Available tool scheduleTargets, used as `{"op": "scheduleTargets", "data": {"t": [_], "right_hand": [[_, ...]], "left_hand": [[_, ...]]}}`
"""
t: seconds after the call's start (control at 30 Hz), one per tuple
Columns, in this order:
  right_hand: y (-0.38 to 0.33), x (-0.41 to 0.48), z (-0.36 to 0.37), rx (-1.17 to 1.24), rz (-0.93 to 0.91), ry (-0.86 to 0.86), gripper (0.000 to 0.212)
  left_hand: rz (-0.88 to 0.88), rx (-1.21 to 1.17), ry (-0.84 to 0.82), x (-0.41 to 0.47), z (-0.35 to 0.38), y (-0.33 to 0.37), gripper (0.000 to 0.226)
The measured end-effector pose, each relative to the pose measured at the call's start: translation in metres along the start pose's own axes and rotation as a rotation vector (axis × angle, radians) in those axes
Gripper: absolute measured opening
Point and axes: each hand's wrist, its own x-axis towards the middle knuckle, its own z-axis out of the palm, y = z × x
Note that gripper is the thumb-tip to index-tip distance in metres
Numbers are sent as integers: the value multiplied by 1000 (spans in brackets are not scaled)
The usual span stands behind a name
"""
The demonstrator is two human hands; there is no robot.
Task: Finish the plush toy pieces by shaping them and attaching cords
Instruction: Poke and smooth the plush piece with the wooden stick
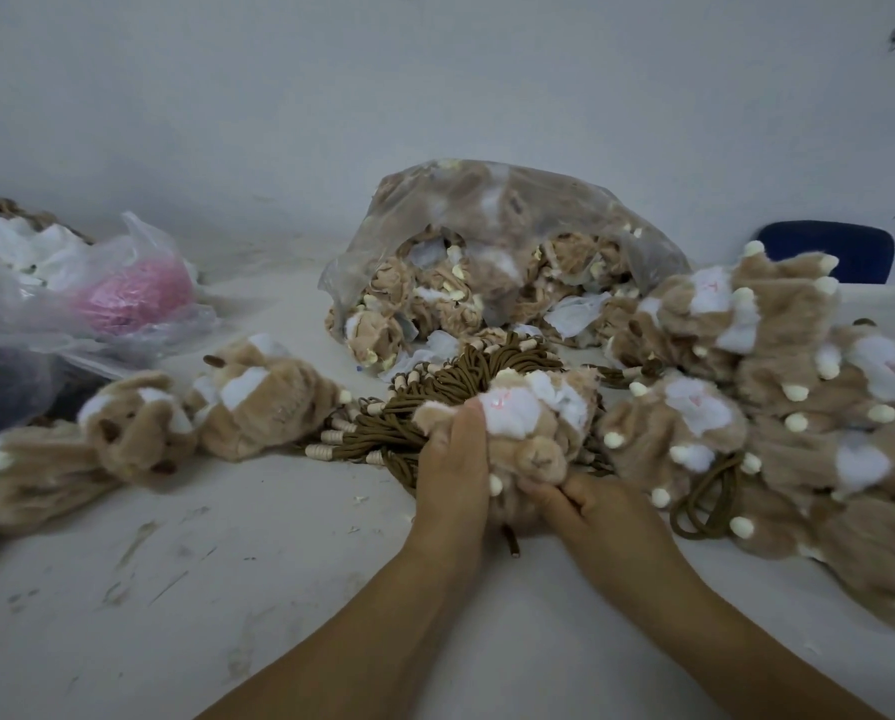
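A tan and white plush toy piece (pixel 525 423) sits in both my hands at the middle of the table. My left hand (pixel 453 470) grips its left side, fingers curled into the fur. My right hand (pixel 585 504) pinches its lower part from the right. A brown cord end (pixel 513 544) hangs out below the plush between my wrists. Right behind lies a bundle of brown cords (pixel 450 397) with pale beads.
A clear bag of unfinished plush pieces (pixel 492 252) stands at the back centre. A heap of plush pieces (pixel 778 387) fills the right; more plush toys (pixel 185 413) lie on the left. A plastic bag with something pink (pixel 123 293) sits far left. The white table (pixel 227 589) is scuffed.
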Motion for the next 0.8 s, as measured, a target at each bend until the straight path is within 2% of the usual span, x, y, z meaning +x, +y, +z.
{"op": "scheduleTargets", "data": {"t": [0.1, 0.27, 0.37, 0.43, 0.53, 0.67, 0.8], "right_hand": [[-4, -2, 6, 98, 94, -2, 45], [-9, -1, 3, -18, 24, -13, 50], [-7, -3, 2, -50, 25, -2, 53], [-8, -4, 3, -69, 22, 3, 54], [-12, -6, 7, -25, 59, 1, 53], [-13, -4, 8, 89, 74, 24, 46], [-7, -2, 3, 99, 44, 27, 46]], "left_hand": [[56, 1, 10, 3, -3, -1, 36], [170, -41, 161, 4, -10, -1, 40], [223, -37, 199, 2, -9, 0, 52], [254, 8, 211, 0, -8, 1, 44], [250, 39, 174, -3, -3, 0, 32], [153, -5, 45, -9, 5, -5, 32], [67, -20, -3, -6, 2, -7, 22]]}}
